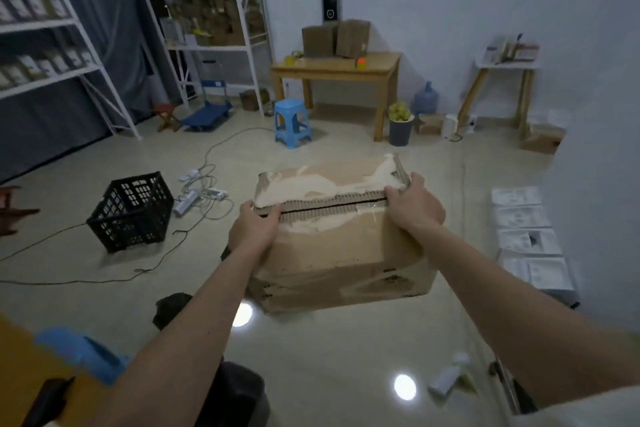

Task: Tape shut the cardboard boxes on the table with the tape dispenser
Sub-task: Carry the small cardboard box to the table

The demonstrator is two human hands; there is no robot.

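Evidently both hands held the same worn cardboard box (341, 246) in the air above the tiled floor (311, 357): the left hand (254, 224) gripped its near-left top corner, fingers curled over the frayed edge of the flap, and the right hand (414, 206) gripped the right end of that same flap edge, thumb on top and fingers wrapped round the corner. Between the two grips the top seam (332, 206) lay left to right, its long axis running from one hand to the other, with a dark gap showing that the flaps were not yet sealed. The box sat directly ahead of the person, roughly level, each hand equally close to its own end. Straight beyond it, well apart across the room, stood the wooden table (337, 69) with two more cardboard boxes (336, 38) on it; I judged that the carried box would have to travel forward, away from the body, to reach it. No tape dispenser could be made out for certain. A black crate (133, 211) lay tilted on the floor to the left
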